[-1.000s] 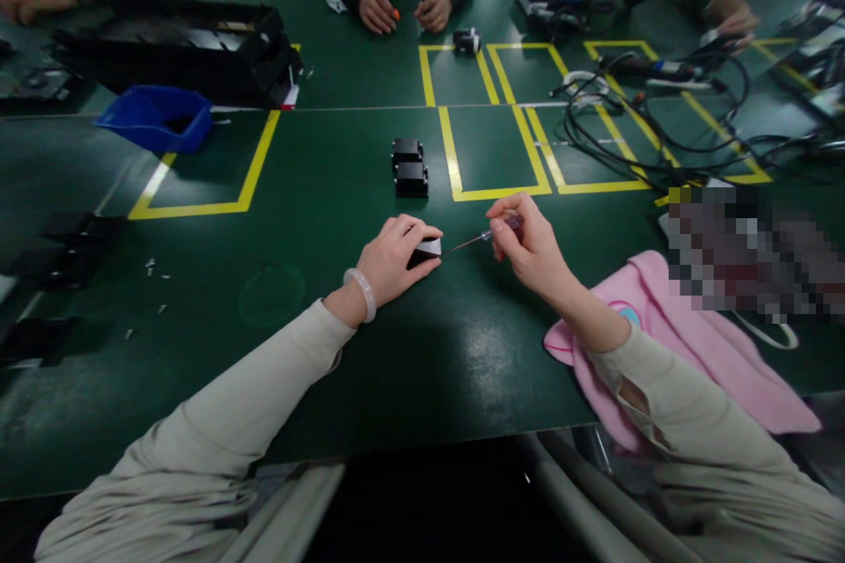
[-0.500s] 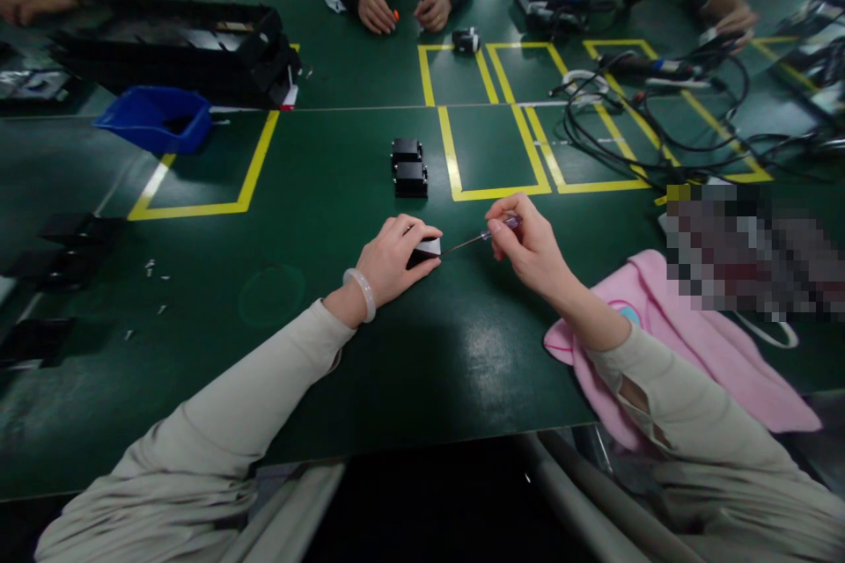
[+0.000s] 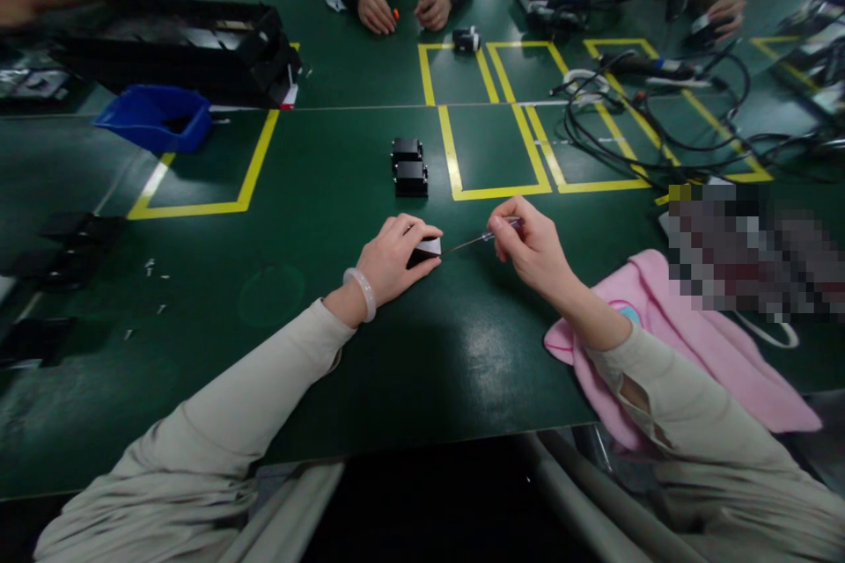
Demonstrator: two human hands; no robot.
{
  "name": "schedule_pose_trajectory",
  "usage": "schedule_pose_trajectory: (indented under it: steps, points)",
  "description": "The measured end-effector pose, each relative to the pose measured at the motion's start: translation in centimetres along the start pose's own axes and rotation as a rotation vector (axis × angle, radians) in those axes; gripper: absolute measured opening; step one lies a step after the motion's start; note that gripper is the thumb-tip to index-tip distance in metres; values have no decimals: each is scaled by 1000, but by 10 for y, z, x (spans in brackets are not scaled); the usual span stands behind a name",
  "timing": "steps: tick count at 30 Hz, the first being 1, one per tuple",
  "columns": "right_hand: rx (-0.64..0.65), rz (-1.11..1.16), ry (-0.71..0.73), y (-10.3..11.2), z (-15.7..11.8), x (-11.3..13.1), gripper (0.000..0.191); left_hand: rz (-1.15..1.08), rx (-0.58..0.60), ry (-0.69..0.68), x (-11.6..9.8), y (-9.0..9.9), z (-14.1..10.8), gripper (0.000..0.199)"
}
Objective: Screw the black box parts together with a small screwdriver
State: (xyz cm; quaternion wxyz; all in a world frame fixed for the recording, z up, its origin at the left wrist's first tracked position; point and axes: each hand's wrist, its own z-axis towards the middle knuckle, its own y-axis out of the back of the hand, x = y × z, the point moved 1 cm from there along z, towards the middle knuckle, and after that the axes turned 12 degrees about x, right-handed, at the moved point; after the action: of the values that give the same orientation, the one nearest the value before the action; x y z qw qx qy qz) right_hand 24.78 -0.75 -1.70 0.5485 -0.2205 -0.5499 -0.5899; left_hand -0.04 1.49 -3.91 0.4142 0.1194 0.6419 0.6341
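My left hand (image 3: 398, 257) is closed round a small black block (image 3: 424, 253) on the green table, its fingers covering much of it. A screwdriver (image 3: 476, 239) is held in my right hand (image 3: 525, 242), its thin shaft pointing left with the tip at the block's right side. Whether the tip touches a screw is too small to tell. Beyond my left hand, two similar black blocks (image 3: 410, 178) stand one behind the other. Several small screws (image 3: 150, 267) lie on the table at the left.
A blue scoop-shaped bin (image 3: 158, 119) and a long black tray (image 3: 178, 44) are at the back left. Black parts (image 3: 40, 339) lie at the left edge. A pink cloth (image 3: 687, 352) and tangled cables (image 3: 660, 119) occupy the right. Several people sit opposite.
My right hand has shifted slightly and turned on the screwdriver; my left hand keeps its hold. Across the table, the left person's arm and the right person's hands have moved.
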Motion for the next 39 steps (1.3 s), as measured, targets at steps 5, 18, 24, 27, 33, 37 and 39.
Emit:
schedule_pose_trajectory:
  steps: [5, 18, 24, 27, 33, 37, 39]
  points:
    - [-17, 15, 4, -1, 0, -1, 22, 1, -4, -2, 1, -1, 0, 34]
    - [4, 31, 18, 0, 0, -2, 8, 6, -11, -15, 1, 0, 0, 34]
    - [21, 9, 28, 1, 0, 0, 8, 6, -10, -12, 2, -1, 0, 34]
    - [9, 7, 20, 2, 0, 1, 15, 8, -3, -4, 2, -1, 0, 34]
    - [5, -6, -9, 0, 0, 2, 29, 5, -5, 0, 1, 0, 0, 34]
    - [1, 32, 13, 0, 0, 3, 24, -1, 7, 7, 0, 1, 0, 34]
    - [6, 25, 13, 0, 0, 4, 25, -6, 14, 15, 0, 2, 0, 34]
